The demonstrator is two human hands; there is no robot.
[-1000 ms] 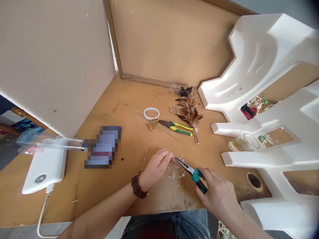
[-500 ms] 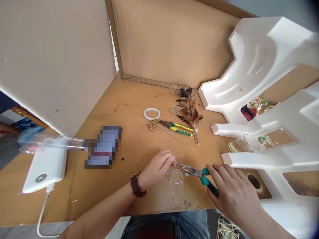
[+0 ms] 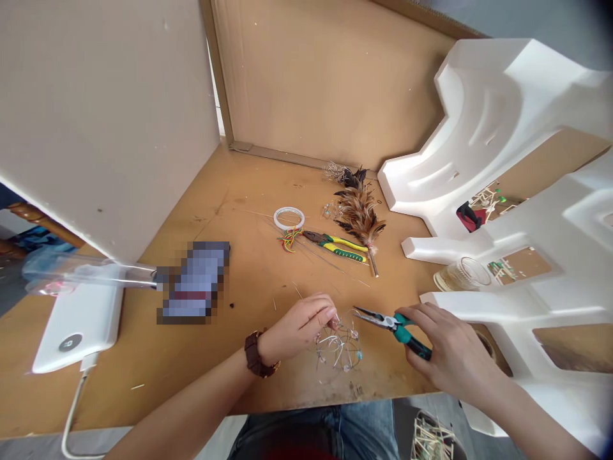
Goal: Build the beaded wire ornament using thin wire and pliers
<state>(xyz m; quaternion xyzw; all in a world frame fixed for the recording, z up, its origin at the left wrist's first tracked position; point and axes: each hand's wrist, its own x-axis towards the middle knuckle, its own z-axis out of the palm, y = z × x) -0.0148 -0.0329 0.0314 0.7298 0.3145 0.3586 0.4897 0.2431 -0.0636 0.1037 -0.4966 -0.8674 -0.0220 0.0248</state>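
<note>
The left grip (image 3: 301, 322) pinches a beaded wire piece (image 3: 341, 348), which sprawls just right of its fingertips, towards the near edge of the counter (image 3: 201, 358). The right grip (image 3: 447, 342) clasps teal-handled pliers (image 3: 405, 333), their tips near the wire; contact is unclear. The piece looks part-made: curves are bent and beads sit along them, yet its outline seems loose, so some shaping probably remains. Left of the left grip lie a phone (image 3: 194, 281) and a white power bank (image 3: 79, 326). Beyond both grips lie yellow-green pliers (image 3: 335, 248), a white ring (image 3: 288, 228) and brown feathers (image 3: 359, 211). White foam (image 3: 507, 70) flanks the right grip; a cardboard panel (image 3: 330, 83) stands farthest.
</note>
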